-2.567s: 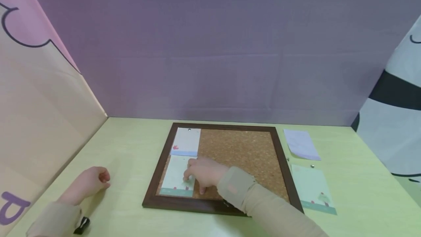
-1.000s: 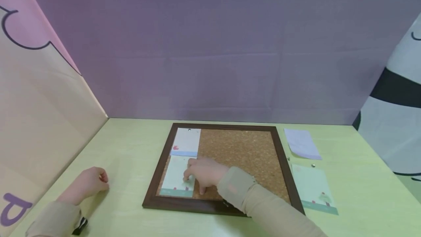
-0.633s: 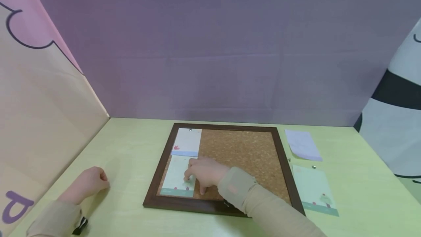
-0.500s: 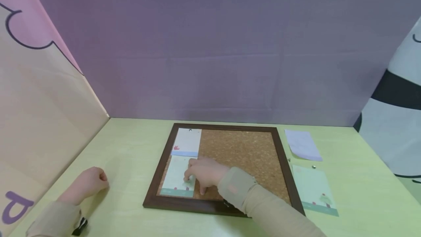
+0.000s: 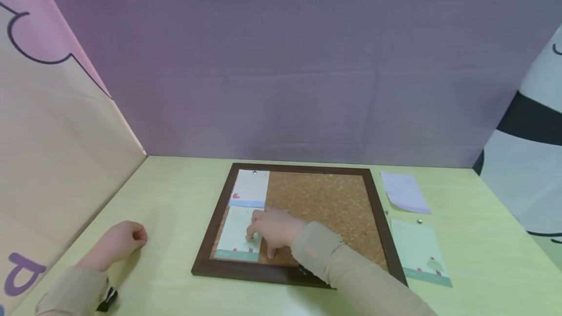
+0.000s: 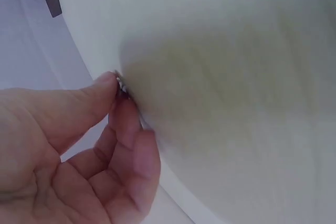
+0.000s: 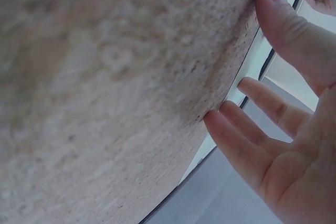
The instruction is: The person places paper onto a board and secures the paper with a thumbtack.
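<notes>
My right hand rests with spread fingers on a pale green note sheet and the bare cork of a framed corkboard. The sheet lies at the board's lower left, partly hidden under the hand. Just above it is a white note sheet with a silver thumbtack at its top. On the table left of the board, my left hand pinches a small shiny thumbtack between thumb and index finger; the fingers partly cover it.
Right of the board lie a lavender sheet and another green sheet. Two loose thumbtacks are near them, one thumbtack above the green sheet, another thumbtack by the frame. A purple cloth wall closes the back.
The left hand's fingers have shifted very slightly and still pinch. My right hand stays in the same place on the sheet and cork.
</notes>
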The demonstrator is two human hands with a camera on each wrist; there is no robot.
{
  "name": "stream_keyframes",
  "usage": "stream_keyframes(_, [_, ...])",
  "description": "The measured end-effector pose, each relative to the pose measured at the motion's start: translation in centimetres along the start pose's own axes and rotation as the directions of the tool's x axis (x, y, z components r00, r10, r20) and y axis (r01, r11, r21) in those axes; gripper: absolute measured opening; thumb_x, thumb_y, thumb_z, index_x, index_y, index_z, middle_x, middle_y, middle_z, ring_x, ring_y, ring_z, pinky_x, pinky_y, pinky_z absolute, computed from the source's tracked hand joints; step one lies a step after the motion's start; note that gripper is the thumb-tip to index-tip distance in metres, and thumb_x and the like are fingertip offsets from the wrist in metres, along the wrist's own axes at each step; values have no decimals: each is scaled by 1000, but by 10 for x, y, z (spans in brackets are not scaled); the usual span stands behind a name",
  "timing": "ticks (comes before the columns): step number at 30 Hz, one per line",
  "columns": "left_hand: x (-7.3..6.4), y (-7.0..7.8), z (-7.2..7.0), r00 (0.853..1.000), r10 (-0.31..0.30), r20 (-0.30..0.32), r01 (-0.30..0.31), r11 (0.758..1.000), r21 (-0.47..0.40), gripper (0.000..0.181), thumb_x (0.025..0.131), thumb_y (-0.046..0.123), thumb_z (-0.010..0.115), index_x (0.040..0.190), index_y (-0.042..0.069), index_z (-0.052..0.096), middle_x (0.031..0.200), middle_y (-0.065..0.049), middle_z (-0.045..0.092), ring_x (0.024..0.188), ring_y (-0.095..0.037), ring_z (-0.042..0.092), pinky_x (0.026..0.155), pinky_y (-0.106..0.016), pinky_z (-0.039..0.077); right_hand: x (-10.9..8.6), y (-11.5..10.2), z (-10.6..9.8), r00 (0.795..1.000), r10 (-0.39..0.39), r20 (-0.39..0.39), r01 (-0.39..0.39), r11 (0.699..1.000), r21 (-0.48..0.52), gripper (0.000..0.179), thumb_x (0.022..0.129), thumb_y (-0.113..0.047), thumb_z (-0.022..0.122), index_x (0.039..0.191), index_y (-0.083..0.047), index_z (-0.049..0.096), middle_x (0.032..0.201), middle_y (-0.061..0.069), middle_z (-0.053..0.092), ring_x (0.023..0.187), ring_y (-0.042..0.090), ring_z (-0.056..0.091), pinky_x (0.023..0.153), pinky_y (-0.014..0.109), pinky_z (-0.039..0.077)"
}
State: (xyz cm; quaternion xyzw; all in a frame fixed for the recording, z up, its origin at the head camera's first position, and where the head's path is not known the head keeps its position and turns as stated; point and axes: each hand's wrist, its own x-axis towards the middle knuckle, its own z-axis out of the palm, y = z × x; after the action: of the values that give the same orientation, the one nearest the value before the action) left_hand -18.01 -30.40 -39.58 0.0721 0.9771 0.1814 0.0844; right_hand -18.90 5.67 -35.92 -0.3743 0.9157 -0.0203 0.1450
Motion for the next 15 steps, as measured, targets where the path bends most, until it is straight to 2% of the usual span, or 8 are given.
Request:
stream_keyframes(6, [-2,3,-2,1000,-1,5,1,1000,15,13,84,4,61,72,9,59,75,1,59,71,-14,50,66,-37,46,1,0,0,1000,4,4,-3,1000,-2,57,63,-22,82,117,-30,66,109,-10,56,94,7,49,82,18,45])
stream_keyframes(9, [-3,6,-4,1000,-23,10,24,999,-22,14,84,4,59,71,9,57,72,1,57,69,-14,48,65,-33,43,1,0,0,1000,4,4,-4,1000,-1,57,63,-22,82,117,-30,66,109,-10,55,93,7,49,81,18,45])
stream_keyframes(11, [-4,9,-6,1000,-18,-3,18,999,-48,12,84,6,59,73,8,58,73,0,58,69,-14,48,65,-33,43,0,0,0,1000,4,5,-4,1000,0,56,63,-22,82,116,-30,66,109,-10,55,93,7,48,81,18,45])
stream_keyframes(15, [-3,15,-7,999,-1,-40,-3,995,-97,4,84,7,62,82,6,64,83,-4,66,76,-17,56,71,-41,50,0,0,0,1000,2,6,-1,1000,-4,56,63,-22,82,117,-30,66,110,-9,55,95,7,48,82,18,45])
